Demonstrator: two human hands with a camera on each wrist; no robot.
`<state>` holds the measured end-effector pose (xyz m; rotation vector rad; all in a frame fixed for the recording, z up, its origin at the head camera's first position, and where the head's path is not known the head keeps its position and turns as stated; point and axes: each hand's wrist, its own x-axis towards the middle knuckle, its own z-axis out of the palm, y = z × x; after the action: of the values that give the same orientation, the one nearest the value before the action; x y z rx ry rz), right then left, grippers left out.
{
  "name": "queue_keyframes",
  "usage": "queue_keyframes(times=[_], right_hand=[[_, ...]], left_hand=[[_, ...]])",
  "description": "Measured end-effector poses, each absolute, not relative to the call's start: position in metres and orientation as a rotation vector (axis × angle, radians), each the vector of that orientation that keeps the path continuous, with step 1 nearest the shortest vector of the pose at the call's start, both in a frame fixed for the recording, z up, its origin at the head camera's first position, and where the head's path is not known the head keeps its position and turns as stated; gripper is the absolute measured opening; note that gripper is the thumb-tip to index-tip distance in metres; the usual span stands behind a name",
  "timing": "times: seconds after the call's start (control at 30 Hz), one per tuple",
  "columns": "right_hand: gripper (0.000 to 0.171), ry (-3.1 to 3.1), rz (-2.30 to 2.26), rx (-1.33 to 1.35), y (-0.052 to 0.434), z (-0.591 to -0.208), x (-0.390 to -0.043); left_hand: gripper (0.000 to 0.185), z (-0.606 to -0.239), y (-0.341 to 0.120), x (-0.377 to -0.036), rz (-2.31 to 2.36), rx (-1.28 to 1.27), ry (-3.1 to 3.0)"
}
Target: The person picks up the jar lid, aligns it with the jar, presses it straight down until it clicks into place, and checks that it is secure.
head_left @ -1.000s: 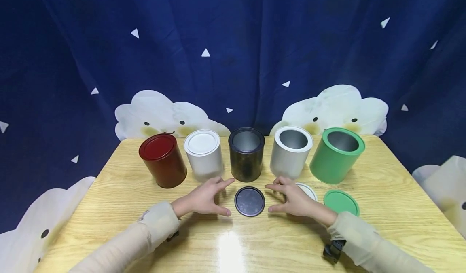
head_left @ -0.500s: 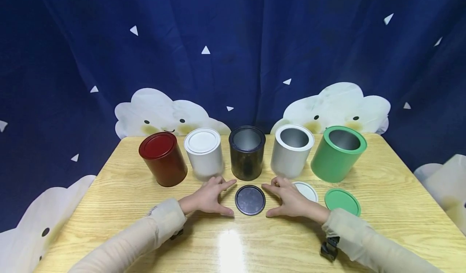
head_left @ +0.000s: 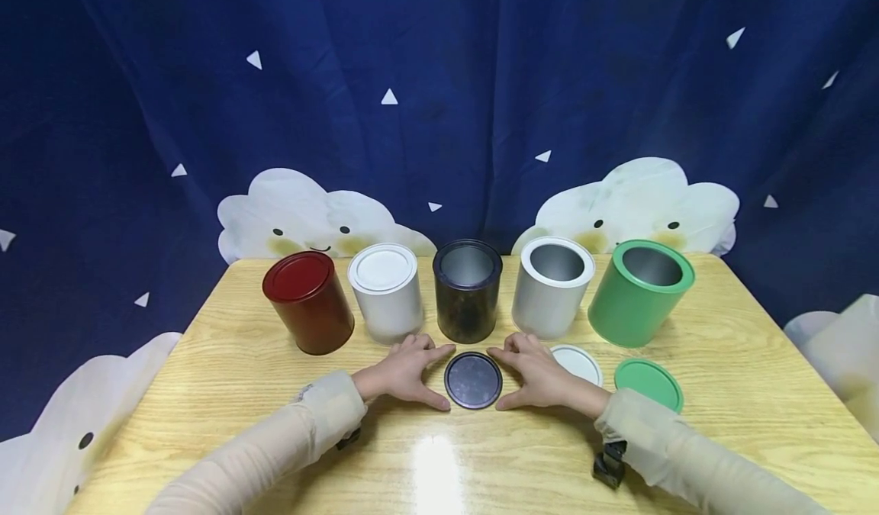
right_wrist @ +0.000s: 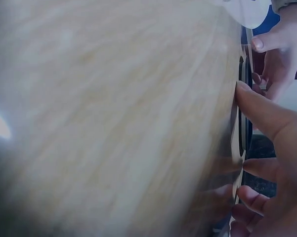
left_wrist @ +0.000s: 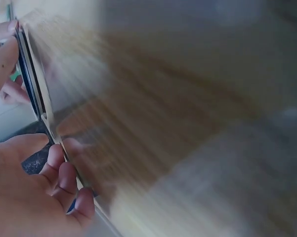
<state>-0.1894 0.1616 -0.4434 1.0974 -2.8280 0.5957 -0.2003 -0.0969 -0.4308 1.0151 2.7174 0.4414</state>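
Both hands have been closing in on the black lid (head_left: 473,380) over the last second, and now they are flanking it tightly. Nearest me, the pale sleeves are lying across the wooden bench (head_left: 742,393), with a glare spot shining on the bare wood between them. Left hand (head_left: 405,371) is resting on the bench with thumb and forefinger spread in a curve, the tips touching or almost touching the lid's left rim; it is not yet gripping anything. Right hand (head_left: 538,374) is mirroring it on the other side, fingers relaxed and spread, cupping the lid's right rim. In the right wrist view a fingertip is pressing against the lid's edge (right_wrist: 244,118), though the shot is blurred.

Just to the right of that hand a white lid (head_left: 581,362) is lying flat, and beyond it a green lid (head_left: 648,384). Behind the lids a row of cans is standing: red can (head_left: 307,301) and white can (head_left: 385,292), both capped, then black can (head_left: 467,290), silver can (head_left: 552,286) and green can (head_left: 640,292), all three uncapped. Farther back a dark blue curtain (head_left: 439,80) with cloud figures is hanging.
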Motion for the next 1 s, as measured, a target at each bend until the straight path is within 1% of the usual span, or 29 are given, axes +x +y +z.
queue_keyframes(times=[0.33, 0.77, 1.0], right_hand=[[0.075, -2.853, 0.608, 1.101, 0.157, -0.445, -0.192], [0.073, -2.806, 0.651, 1.144, 0.156, -0.444, -0.192], [0.074, -2.758, 0.739, 1.165, 0.158, -0.442, -0.193]], left_hand=[[0.077, -0.428, -0.090, -0.197, 0.334, 1.006, 2.755], [0.075, -0.427, -0.085, -0.193, 0.222, 1.015, 2.811], [0.076, -0.429, -0.087, -0.194, 0.263, 1.030, 2.799]])
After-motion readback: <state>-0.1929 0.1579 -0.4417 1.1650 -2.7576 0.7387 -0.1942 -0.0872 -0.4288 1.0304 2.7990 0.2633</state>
